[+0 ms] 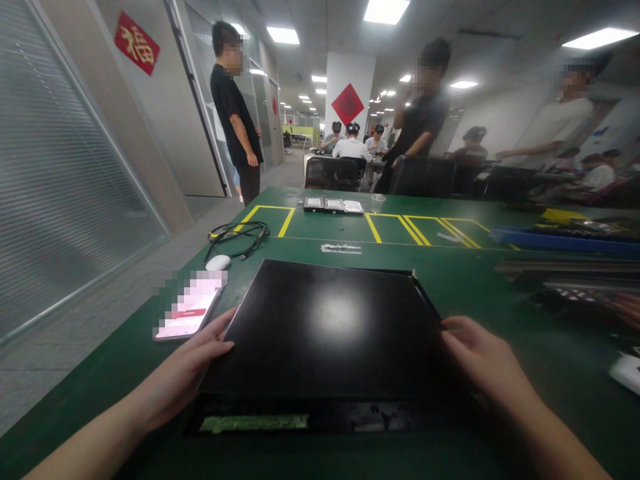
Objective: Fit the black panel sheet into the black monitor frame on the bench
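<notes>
A black LCD panel [320, 320] with a glossy light reflection lies before me, over a black frame [430, 300] that shows past its far right corner. Along the near edge runs a green circuit board strip [255, 423]. My left hand [197, 350] grips the panel's left side, thumb on top and fingers at the edge. At the right side, my right hand [475, 350] is closed around the edge, its fingertips partly hidden; whether it holds the panel alone or the frame too is unclear.
On the green table [280, 253] are a phone [187, 310], a white mouse [218, 263], a coiled black cable [245, 237], several drive-like units [333, 205] and a blue tray [565, 240]. Blurred metal parts and another person's hand [627, 310] are at right. People stand beyond.
</notes>
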### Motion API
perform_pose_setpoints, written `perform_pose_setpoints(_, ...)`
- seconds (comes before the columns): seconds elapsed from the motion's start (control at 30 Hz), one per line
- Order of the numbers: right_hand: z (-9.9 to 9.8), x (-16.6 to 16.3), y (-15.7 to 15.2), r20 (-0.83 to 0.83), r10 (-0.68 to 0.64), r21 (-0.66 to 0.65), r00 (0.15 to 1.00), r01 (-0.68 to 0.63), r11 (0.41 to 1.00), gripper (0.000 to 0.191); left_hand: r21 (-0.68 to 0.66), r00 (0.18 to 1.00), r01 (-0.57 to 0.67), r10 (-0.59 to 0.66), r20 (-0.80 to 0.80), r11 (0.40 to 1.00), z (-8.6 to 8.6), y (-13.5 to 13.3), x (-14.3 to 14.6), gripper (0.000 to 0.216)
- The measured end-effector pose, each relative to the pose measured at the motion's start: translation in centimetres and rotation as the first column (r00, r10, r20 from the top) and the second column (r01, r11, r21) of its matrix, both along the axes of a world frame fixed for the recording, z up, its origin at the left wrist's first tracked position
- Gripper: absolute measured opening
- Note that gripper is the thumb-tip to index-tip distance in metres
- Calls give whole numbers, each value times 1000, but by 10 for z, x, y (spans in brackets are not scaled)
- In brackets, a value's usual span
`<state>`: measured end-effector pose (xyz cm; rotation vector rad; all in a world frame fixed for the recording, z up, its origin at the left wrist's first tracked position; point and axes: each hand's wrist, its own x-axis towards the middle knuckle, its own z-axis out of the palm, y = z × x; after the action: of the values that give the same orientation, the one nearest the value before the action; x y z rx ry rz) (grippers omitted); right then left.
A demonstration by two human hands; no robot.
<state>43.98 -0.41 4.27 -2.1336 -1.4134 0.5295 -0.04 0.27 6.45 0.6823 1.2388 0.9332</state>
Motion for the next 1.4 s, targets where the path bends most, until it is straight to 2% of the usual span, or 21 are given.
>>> perform_pose_setpoints(0.17, 1, -1, 0, 27, 6, -23, 1000, -5, 1000, 34, -9, 999, -41, 40, -7, 999, 1, 0, -1, 80)
perform_pose_setpoints(0.3, 2, -1, 0, 25, 2, -23, 1000, -2, 1000, 35, 20, 998, -23, 22, 57, 1000, 0, -2, -2, 81)
perform_pose_setpoints(0.47, 0, 0, 1, 38, 13, -21, 999, -13, 1000, 35, 41, 1000, -13, 13, 4, 999, -2, -3, -2, 89)
perform_pose_setpoints(0.63, -1, 1, 1, 60, 24, -8, 998, -24, 1000, 36, 63, 999, 22, -25, 33, 998, -4, -2, -2, 93)
perform_pose_setpoints(0.97, 0, -2, -1, 163, 85, 35, 983, -91, 995, 32, 64, 998, 45, -47, 37, 997, -10, 2, -7, 88)
perform_pose_setpoints(1.4, 1, -4, -2, 209, 103, -6, 972, -104, 995, 32, 60, 995, 67, -72, 75, 996, -11, 3, -8, 88)
